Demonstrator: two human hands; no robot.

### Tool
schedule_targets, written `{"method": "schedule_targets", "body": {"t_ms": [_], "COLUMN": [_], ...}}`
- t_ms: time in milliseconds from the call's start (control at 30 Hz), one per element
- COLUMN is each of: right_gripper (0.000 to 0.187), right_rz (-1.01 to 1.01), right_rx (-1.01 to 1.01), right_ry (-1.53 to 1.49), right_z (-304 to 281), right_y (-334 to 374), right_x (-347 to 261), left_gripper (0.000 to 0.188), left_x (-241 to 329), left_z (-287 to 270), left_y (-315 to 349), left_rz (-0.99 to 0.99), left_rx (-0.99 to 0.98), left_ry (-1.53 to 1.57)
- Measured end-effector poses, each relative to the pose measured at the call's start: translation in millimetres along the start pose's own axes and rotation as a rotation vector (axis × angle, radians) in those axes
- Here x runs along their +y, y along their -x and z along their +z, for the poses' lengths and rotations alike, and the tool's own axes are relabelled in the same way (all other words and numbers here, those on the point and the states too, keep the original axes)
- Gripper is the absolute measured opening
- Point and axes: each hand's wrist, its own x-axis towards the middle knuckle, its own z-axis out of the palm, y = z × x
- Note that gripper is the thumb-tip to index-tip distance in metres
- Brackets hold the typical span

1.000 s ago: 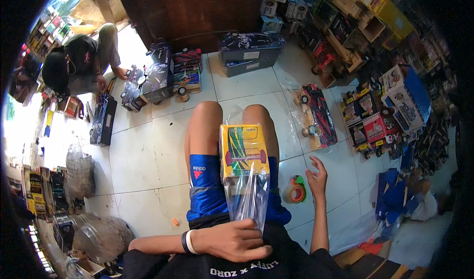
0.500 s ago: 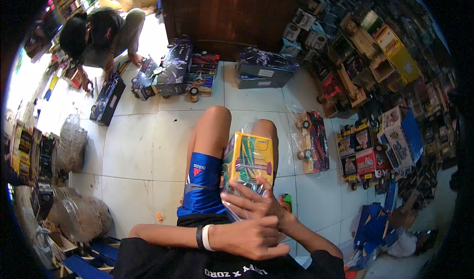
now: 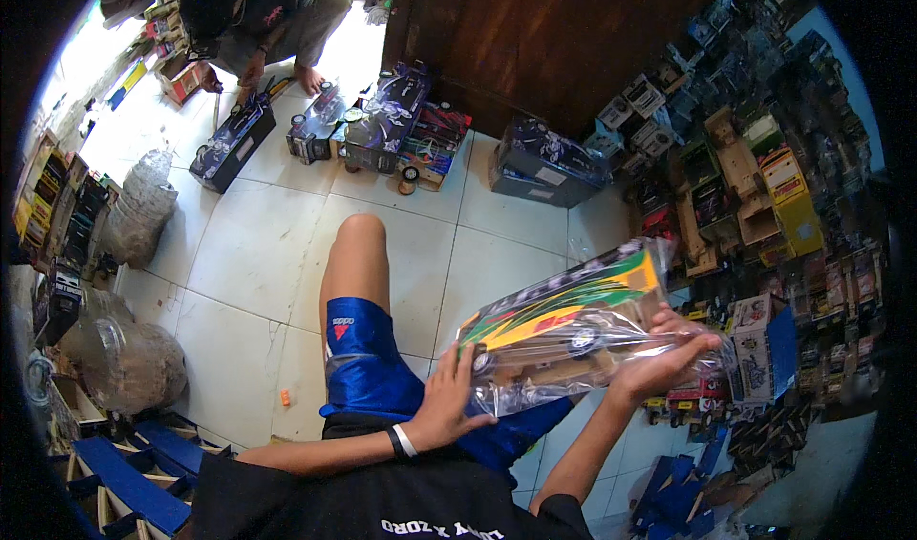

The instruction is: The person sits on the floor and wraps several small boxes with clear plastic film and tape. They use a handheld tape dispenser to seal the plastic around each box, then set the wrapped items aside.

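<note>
The head view looks steeply down and forward from the person's own head, through the left of two side-by-side fisheye lenses. The shirt [image 3: 315, 492], left hand [image 3: 445, 402] and right hand [image 3: 654, 366] lie near it; the tiled floor [image 3: 239, 325] spreads beyond to a dark wooden panel [image 3: 544, 48] at the far side.

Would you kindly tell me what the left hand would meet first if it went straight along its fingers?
The left hand would likely meet the plastic-wrapped toy vehicle first: it seems to rest at the toy's left end, though exact contact is hard to judge.
</note>
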Motion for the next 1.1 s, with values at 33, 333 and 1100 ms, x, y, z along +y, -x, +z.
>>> {"method": "schedule_targets", "body": {"t_ms": [33, 333, 1100], "right_gripper": [0.058, 0.065, 0.067], "right_rz": [-0.03, -0.067, 0.454], "right_rx": [0.024, 0.293, -0.664], "right_ry": [-0.013, -0.046, 0.739], "right_z": [3, 7, -106], "right_y": [-7, -55, -34], "right_x": [-8, 8, 326], "left_gripper": [0.114, 0.019, 0.016], "left_x": [-11, -20, -125], "left_z": [3, -104, -129], "left_y": [-5, -64, -200], "left_rz": [-0.024, 0.236, 0.078], "left_rx": [0.034, 0.309, -0.195], "left_ry": [0.011, -0.262, -0.93]}}
